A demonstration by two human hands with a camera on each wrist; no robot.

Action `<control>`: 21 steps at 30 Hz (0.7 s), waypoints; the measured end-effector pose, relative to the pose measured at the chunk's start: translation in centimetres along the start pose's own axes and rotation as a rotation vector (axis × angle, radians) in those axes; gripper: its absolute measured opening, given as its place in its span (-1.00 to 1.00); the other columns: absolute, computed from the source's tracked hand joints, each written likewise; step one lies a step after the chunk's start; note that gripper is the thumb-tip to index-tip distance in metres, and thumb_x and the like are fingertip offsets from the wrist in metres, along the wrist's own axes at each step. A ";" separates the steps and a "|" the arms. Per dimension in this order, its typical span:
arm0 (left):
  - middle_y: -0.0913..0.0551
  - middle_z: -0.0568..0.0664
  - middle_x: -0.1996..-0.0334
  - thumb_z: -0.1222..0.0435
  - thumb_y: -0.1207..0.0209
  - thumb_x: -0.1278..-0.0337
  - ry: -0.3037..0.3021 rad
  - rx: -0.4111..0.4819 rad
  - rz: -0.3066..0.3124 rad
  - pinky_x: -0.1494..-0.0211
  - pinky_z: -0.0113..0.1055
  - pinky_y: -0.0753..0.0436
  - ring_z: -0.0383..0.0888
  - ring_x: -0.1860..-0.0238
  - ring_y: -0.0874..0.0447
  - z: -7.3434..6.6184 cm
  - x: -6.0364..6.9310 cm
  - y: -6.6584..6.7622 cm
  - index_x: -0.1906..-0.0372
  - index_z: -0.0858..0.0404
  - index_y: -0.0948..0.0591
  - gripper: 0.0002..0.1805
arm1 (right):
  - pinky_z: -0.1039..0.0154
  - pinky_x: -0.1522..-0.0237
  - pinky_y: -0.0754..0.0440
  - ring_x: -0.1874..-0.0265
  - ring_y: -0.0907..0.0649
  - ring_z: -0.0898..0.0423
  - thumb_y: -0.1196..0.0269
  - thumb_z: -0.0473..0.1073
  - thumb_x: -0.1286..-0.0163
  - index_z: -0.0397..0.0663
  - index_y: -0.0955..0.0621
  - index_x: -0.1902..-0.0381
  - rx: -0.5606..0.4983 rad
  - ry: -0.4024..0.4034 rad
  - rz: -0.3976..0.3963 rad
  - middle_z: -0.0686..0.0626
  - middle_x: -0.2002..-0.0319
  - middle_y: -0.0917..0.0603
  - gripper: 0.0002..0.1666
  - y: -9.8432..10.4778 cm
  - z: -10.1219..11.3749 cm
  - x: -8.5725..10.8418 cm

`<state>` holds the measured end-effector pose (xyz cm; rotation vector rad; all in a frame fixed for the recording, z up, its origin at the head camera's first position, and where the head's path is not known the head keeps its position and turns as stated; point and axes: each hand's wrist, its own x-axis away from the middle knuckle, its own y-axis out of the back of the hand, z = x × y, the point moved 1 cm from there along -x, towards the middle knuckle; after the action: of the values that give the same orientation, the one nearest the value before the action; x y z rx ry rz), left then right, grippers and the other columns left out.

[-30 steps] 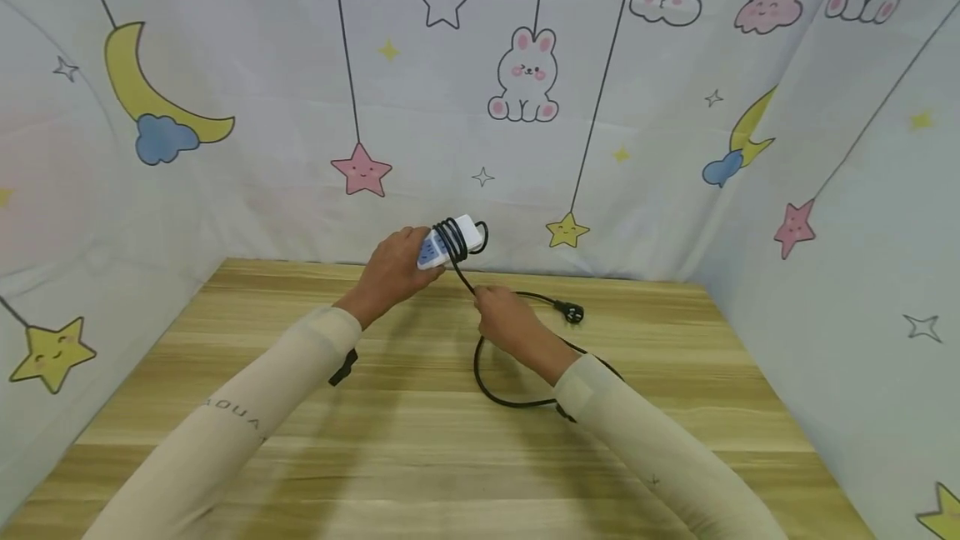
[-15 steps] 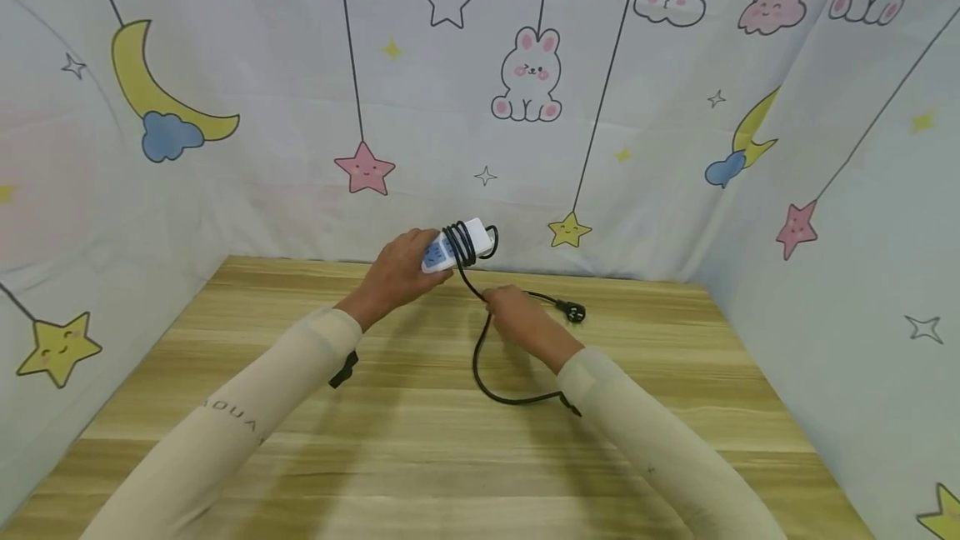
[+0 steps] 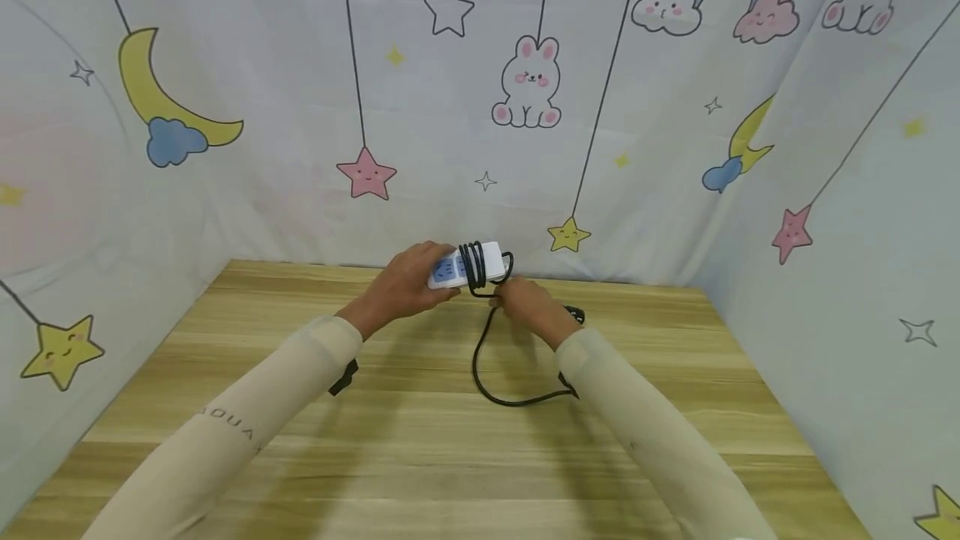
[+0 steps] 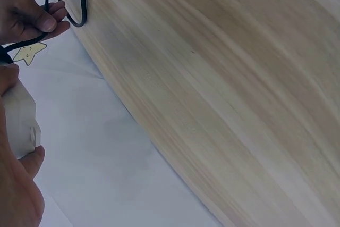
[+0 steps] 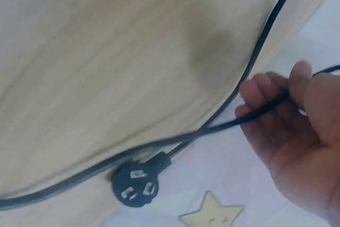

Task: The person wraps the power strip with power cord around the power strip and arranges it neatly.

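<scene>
My left hand (image 3: 412, 282) grips the socket end of a white power strip (image 3: 492, 260) with blue outlet faces, holding it above the table's far edge. Several turns of black cord (image 3: 478, 265) wrap around the strip's middle. Just right of and below it, my right hand (image 3: 528, 307) pinches the cord between thumb and fingers. In the right wrist view the held cord (image 5: 218, 127) crosses another stretch of itself near the black three-pin plug (image 5: 135, 184). The head view shows that plug partly hidden behind the right hand. The left wrist view catches only the strip's side (image 4: 20, 120).
A loose loop of cord (image 3: 517, 403) lies on the wood-grain table (image 3: 450, 473), running under the right forearm. White cloth walls (image 3: 300, 190) with cartoon prints stand behind and at both sides. A dark strap piece (image 3: 343, 377) shows beside the left wrist.
The strip has shifted right and slightly down and turned more level. My right hand has moved closer to its far end, drawing the cord below the strip. The plug has become partly covered.
</scene>
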<state>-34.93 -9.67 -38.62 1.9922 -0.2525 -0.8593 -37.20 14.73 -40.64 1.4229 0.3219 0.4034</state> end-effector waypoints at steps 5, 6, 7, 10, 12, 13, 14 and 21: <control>-0.77 0.25 -0.24 0.22 -0.62 -0.28 -0.045 -0.001 0.032 -0.20 0.06 -0.82 0.12 -0.09 -0.78 -0.3 0.1 0.1 -0.49 0.39 -0.58 -0.23 | -0.15 -0.28 -0.78 -0.12 -0.83 -0.17 -0.40 0.05 -0.66 -0.15 -0.71 -0.30 -0.195 -0.098 0.041 -0.34 -0.16 -0.82 -0.53 0.6 -1.8 -1.1; -0.77 0.26 -0.24 0.22 -0.62 -0.28 -0.055 -0.001 0.038 -0.21 0.06 -0.82 0.12 -0.09 -0.78 -0.4 0.1 0.1 -0.48 0.39 -0.58 -0.24 | -0.14 -0.27 -0.78 -0.09 -0.83 -0.15 -0.41 0.08 -0.65 -0.15 -0.73 -0.28 -0.202 -0.107 0.039 -0.33 -0.16 -0.82 -0.52 0.4 -2.3 -1.4; -0.77 0.26 -0.24 0.22 -0.62 -0.28 -0.065 -0.004 0.044 -0.22 0.06 -0.81 0.11 -0.11 -0.77 -0.4 0.2 0.0 -0.48 0.40 -0.58 -0.24 | -0.11 -0.25 -0.78 -0.07 -0.82 -0.11 -0.39 0.17 -0.66 -0.11 -0.76 -0.24 -0.212 -0.109 0.032 -0.30 -0.16 -0.83 -0.49 -0.8 -4.0 -2.7; -0.76 0.26 -0.27 0.22 -0.62 -0.27 -0.089 -0.006 0.065 -0.26 0.06 -0.82 0.12 -0.15 -0.77 -0.7 0.3 0.0 -0.48 0.38 -0.58 -0.24 | -0.08 -0.17 -0.78 0.00 -0.79 -0.06 -0.35 0.11 -0.67 -0.11 -0.77 -0.12 -0.120 -0.095 0.045 -0.30 -0.13 -0.81 -0.60 -3.0 -7.1 -5.7; -0.75 0.26 -0.29 0.22 -0.63 -0.27 -0.099 -0.006 0.080 -0.27 0.06 -0.82 0.14 -0.18 -0.77 -0.9 0.3 0.1 -0.48 0.37 -0.59 -0.24 | -0.08 -0.12 -0.76 0.03 -0.77 -0.06 -0.27 0.02 -0.71 -0.13 -0.75 -0.07 -0.073 -0.080 0.063 -0.29 -0.11 -0.81 -0.66 -4.1 -8.7 -7.1; -0.75 0.25 -0.30 0.22 -0.63 -0.26 -0.102 -0.010 0.088 -0.28 0.05 -0.82 0.13 -0.19 -0.77 -1.0 0.3 0.1 -0.49 0.36 -0.59 -0.23 | -0.08 -0.10 -0.76 0.03 -0.76 -0.05 -0.26 0.00 -0.71 -0.13 -0.74 -0.06 -0.079 -0.071 0.082 -0.27 -0.09 -0.81 -0.69 -4.6 -9.5 -8.0; -0.75 0.25 -0.31 0.22 -0.63 -0.26 -0.106 -0.013 0.095 -0.29 0.05 -0.82 0.13 -0.20 -0.77 -1.1 0.3 0.1 -0.49 0.36 -0.59 -0.23 | -0.13 -0.09 -0.74 0.07 -0.76 -0.05 -0.26 -0.09 -0.68 -0.13 -0.73 -0.02 -0.055 -0.068 0.092 -0.26 -0.04 -0.82 -0.76 -4.1 -9.2 -8.0; -0.77 0.19 -0.30 0.23 -0.64 -0.25 -0.179 -0.055 0.138 -0.32 0.00 -0.80 0.11 -0.25 -0.76 -1.3 0.4 -0.1 -0.47 0.35 -0.60 -0.25 | -0.16 -0.06 -0.71 0.15 -0.72 0.06 -0.36 -0.16 -0.59 -0.06 -0.76 0.14 -0.067 0.019 0.095 -0.05 0.13 -0.83 -0.90 -1.1 -6.9 -6.4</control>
<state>-33.79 -8.88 -38.47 1.8261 -0.4590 -0.9460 -45.87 17.82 -42.76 1.3730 0.2548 0.5011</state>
